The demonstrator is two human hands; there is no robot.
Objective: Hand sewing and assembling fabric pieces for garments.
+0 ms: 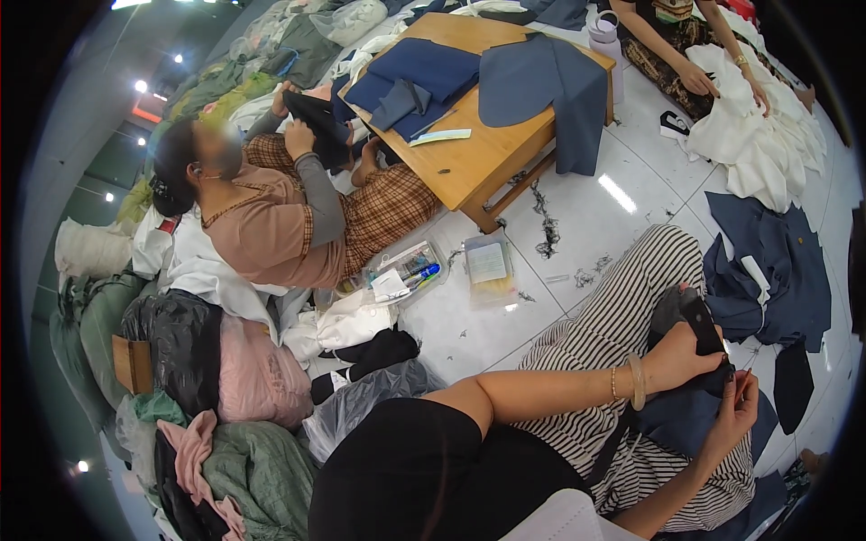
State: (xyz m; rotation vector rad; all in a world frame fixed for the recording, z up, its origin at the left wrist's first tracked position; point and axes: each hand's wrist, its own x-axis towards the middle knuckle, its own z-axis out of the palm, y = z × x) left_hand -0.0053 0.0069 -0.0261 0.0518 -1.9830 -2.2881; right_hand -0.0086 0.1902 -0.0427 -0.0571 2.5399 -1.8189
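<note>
My left hand (pixel 684 357), with bangles at its wrist, is closed around a narrow piece of black cloth (pixel 702 323) above my lap. Close beside it is my right hand (pixel 735 413), its thumb and fingers pinched together at the lower end of that cloth. Whatever is in this pinch is too small to make out. Dark blue fabric (pixel 672 422) lies across my striped trousers beneath both hands.
A wooden table (pixel 505 167) bears blue cut fabric. A seated person (pixel 271 216) handles dark cloth at left; another person's hands (pixel 699 81) hold white cloth (pixel 753 135). Blue garments (pixel 771 270), an open plastic box (pixel 408 270) and stuffed bags (pixel 262 370) lie on the floor.
</note>
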